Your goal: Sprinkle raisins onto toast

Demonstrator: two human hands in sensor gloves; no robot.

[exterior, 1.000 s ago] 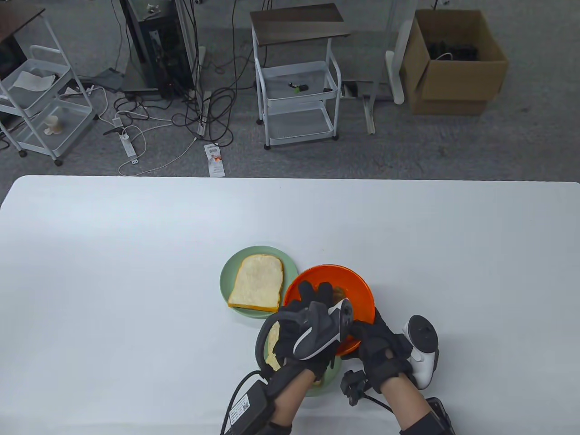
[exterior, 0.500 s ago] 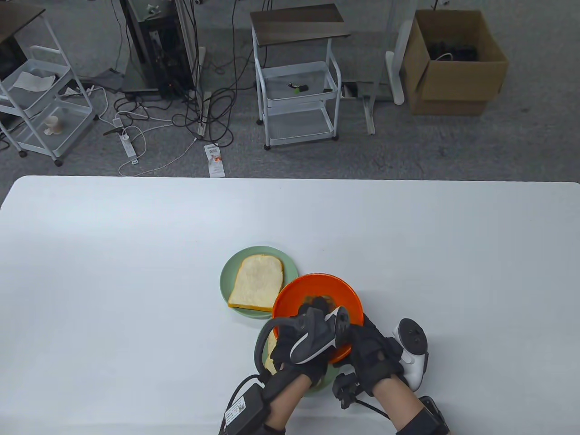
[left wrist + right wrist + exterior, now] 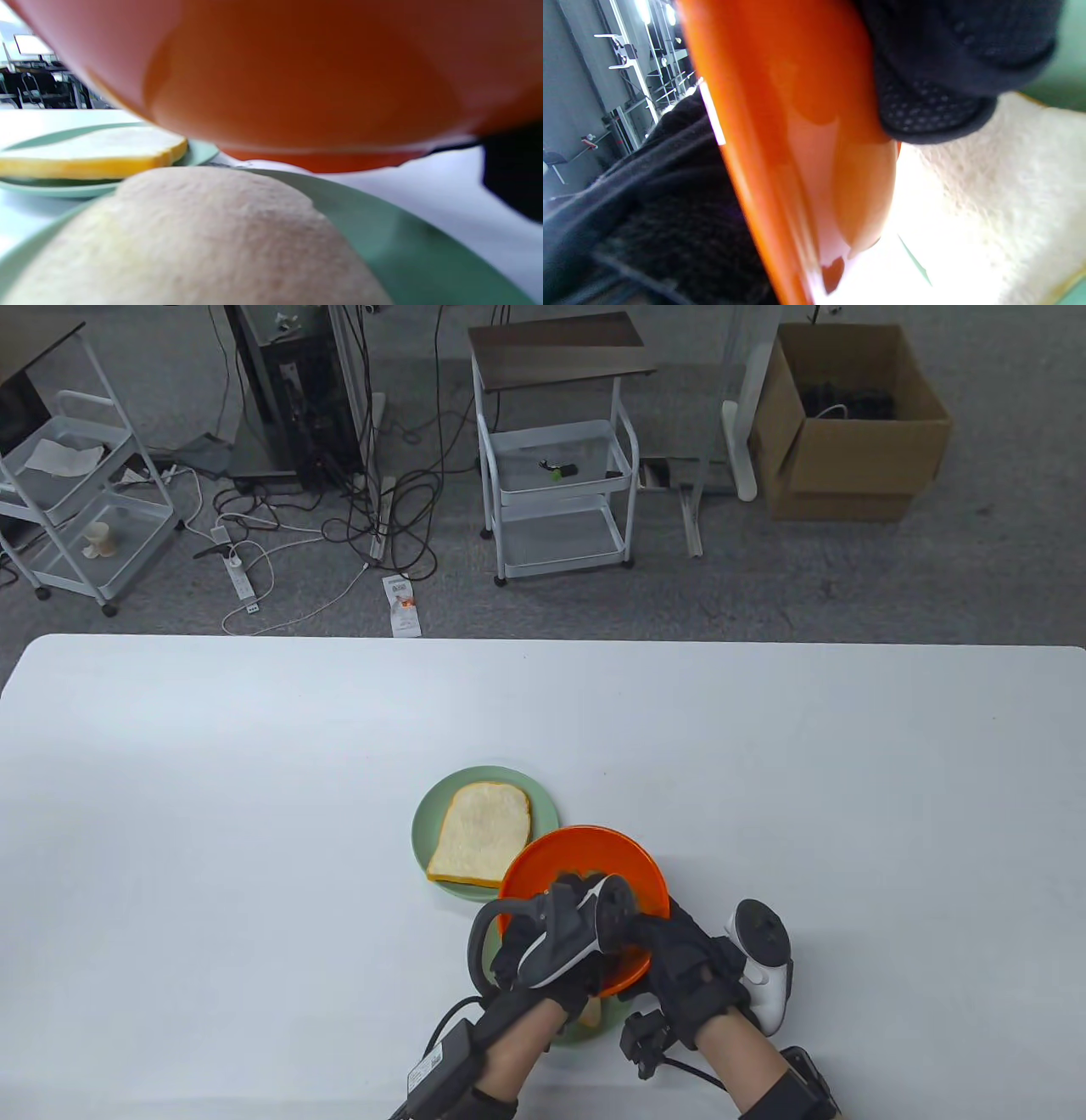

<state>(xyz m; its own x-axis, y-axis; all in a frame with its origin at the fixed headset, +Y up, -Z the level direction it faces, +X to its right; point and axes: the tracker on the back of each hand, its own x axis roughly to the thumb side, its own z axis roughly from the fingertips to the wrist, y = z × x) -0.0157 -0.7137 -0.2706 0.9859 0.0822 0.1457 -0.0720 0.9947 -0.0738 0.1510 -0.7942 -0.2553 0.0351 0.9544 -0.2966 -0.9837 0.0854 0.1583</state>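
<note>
Bowl [image 3: 585, 857]: bright orange, glossy, same orange on the underside [image 3: 297, 84]. Both plates: pale green [image 3: 424, 823], [image 3: 382, 237]. Far toast [image 3: 482, 845]: cream-white face, golden-yellow crust. Near toast [image 3: 203, 241]: off-white, finely speckled crumb. Gloves: black on the left hand [image 3: 543, 954] and right hand [image 3: 687, 976], dotted grip pattern on the fingertips [image 3: 925, 110]. Left tracker [image 3: 585, 916]: dark grey with a white stripe. Right tracker [image 3: 764, 967]: white, grey top. Table [image 3: 254, 814]: plain white.
</note>
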